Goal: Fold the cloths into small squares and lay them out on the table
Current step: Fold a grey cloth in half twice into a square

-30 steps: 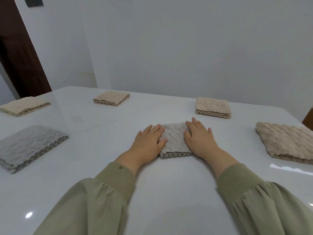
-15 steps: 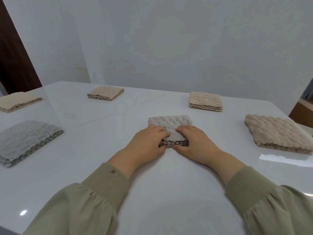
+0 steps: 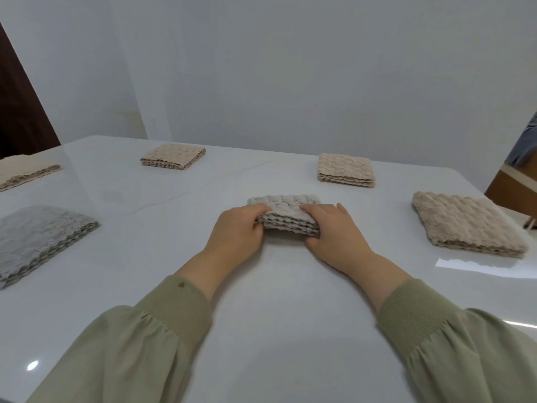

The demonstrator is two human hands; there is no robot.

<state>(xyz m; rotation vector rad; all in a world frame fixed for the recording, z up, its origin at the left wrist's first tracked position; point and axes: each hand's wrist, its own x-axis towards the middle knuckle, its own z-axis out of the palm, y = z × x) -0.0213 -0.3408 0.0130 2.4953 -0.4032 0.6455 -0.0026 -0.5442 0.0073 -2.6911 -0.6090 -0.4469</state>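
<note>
- The folded grey waffle cloth (image 3: 286, 212) sits at the middle of the white table (image 3: 276, 301), its long axis running left to right, with its stacked layered edge facing the person and its near edge raised off the tabletop.
- The left hand (image 3: 236, 232) grips the cloth's near-left corner, fingers curled over the top and the thumb underneath; the cloth lies just to its right and slightly beyond it.
- The right hand (image 3: 334, 231) grips the near-right corner the same way, fingers on top, thumb below the layers; the cloth lies just to its left.
- Both hands are closed on the cloth, which spans the gap between them.
- Olive-green sleeves (image 3: 139, 344) cover both forearms.
- Other folded squares lie well apart around it: a beige cloth (image 3: 173, 156) at far left-centre, a beige cloth (image 3: 345, 173) at far right-centre, a larger tan cloth (image 3: 465, 225) at the right, a grey cloth (image 3: 40, 239) at the left, and a cream cloth (image 3: 23, 173) at the far-left edge.
</note>
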